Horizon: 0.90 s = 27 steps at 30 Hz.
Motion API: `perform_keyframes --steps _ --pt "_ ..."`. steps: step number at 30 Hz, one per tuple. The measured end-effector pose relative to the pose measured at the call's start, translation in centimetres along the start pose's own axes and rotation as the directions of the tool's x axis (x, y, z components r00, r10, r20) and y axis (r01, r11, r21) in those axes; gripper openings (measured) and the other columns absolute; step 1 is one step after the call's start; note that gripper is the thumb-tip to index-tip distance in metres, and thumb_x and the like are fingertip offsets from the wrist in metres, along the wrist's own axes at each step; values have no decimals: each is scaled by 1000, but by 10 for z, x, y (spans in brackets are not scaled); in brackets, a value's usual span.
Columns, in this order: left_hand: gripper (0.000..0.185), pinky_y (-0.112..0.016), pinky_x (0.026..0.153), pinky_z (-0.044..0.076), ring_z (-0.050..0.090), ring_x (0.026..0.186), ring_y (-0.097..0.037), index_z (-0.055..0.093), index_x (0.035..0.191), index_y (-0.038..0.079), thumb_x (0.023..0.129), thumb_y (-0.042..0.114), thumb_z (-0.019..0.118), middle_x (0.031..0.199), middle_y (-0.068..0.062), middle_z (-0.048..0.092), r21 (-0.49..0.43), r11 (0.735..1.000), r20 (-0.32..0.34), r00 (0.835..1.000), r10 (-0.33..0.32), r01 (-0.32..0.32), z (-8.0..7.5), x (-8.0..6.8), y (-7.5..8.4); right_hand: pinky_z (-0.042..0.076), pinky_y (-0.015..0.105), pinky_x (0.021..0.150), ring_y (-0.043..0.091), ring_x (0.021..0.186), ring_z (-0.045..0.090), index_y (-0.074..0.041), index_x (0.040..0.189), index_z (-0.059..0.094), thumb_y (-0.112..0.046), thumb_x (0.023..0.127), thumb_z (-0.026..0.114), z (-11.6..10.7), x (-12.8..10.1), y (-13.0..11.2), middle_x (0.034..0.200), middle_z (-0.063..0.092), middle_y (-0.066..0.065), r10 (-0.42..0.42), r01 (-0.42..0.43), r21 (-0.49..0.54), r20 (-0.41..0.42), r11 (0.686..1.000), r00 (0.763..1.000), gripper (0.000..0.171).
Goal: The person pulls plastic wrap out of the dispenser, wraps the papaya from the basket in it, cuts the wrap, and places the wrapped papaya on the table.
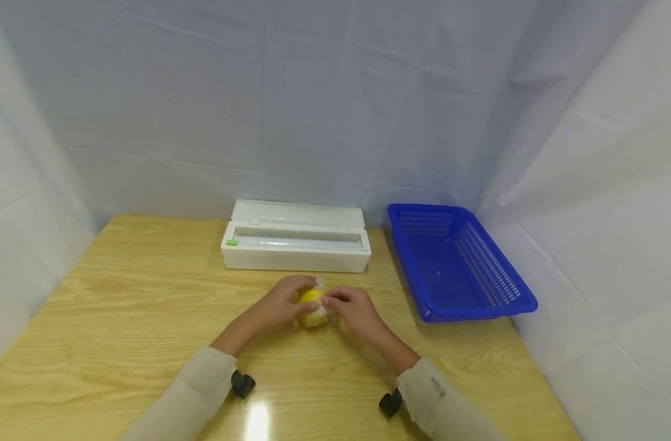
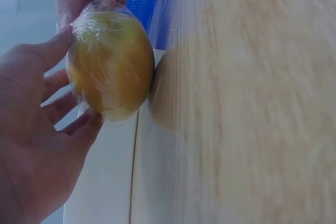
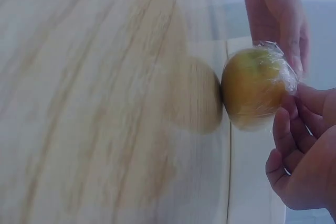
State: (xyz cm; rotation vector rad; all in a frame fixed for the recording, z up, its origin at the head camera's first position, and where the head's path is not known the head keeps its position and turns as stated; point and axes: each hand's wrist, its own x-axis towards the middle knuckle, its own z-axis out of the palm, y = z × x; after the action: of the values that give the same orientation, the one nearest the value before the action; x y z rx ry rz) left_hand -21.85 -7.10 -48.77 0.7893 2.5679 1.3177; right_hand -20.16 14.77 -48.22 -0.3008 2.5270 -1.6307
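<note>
Head view: left hand (image 1: 282, 301) and right hand (image 1: 353, 308) cupping film-wrapped yellow fruit (image 1: 311, 305) on worktop (image 1: 120, 318), before film dispenser (image 1: 295, 245), blue basket (image 1: 456, 263) alongside. Left wrist view: fingers curled round fruit (image 2: 110, 66). Right wrist view: fingertips pinching film. Wrapping apparently near done; next calls for smoothing loose film flat.

The head camera looked down across the table (image 1: 120, 294) from its near edge; both wrist cameras sat close, sharing the wrapped fruit (image 2: 110, 66).
</note>
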Motion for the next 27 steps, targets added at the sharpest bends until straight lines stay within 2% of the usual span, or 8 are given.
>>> perform_keyframes --steps 3,6,11,14,17,22,27 --pt "52 -60 118 31 33 145 -36 56 140 9 99 39 64 154 -10 46 13 1000 0 1000 16 -16 1 0 0 54 26 71 13 84 62 -10 105 74 -26 97 70 1 2 0 98 72 4 -27 26 -59 -18 998 999 18" --pt "49 -60 117 32 35 143 -35 57 138 9 100 38 63 154 -9 46 23 999 -4 1000 27 -27 3 -1 1 52 26 67 16 83 60 -13 112 72 -25 96 71 2 1 -3 100 68 5 -69 64 -135 -33 989 997 20" --pt "51 -60 118 31 35 145 -34 55 142 11 101 42 60 155 -7 46 32 999 -12 1000 21 -20 2 -2 1 54 32 74 20 99 61 -17 129 68 -27 96 70 2 1 -8 121 65 4 -139 129 -280 -17 951 990 34" --pt "54 -60 118 31 35 145 -35 54 143 9 101 42 60 154 -8 46 29 999 -16 999 27 -27 2 -3 2 56 39 82 22 108 63 -14 125 71 -27 97 69 2 1 -9 129 65 3 -177 167 -340 1 925 984 31" --pt "52 -59 118 32 36 144 -34 56 141 9 101 42 59 154 -9 47 29 999 -28 999 37 -36 3 -4 2 57 41 86 23 110 65 -11 118 75 -27 97 69 3 1 -8 126 66 3 -223 205 -379 -5 902 975 27" --pt "45 -57 116 35 40 142 -33 60 137 12 102 39 59 151 -8 50 39 999 -48 998 38 -36 3 -4 2 57 41 89 23 113 64 -6 117 75 -23 98 68 4 -1 -5 124 64 6 -283 268 -376 14 887 959 27" --pt "39 -58 115 37 45 138 -33 62 135 13 101 33 62 147 -8 54 26 999 -72 997 38 -36 2 -6 2 55 44 95 23 120 59 -6 126 70 -26 97 68 2 0 -2 130 57 3 -246 266 -331 101 906 964 35"
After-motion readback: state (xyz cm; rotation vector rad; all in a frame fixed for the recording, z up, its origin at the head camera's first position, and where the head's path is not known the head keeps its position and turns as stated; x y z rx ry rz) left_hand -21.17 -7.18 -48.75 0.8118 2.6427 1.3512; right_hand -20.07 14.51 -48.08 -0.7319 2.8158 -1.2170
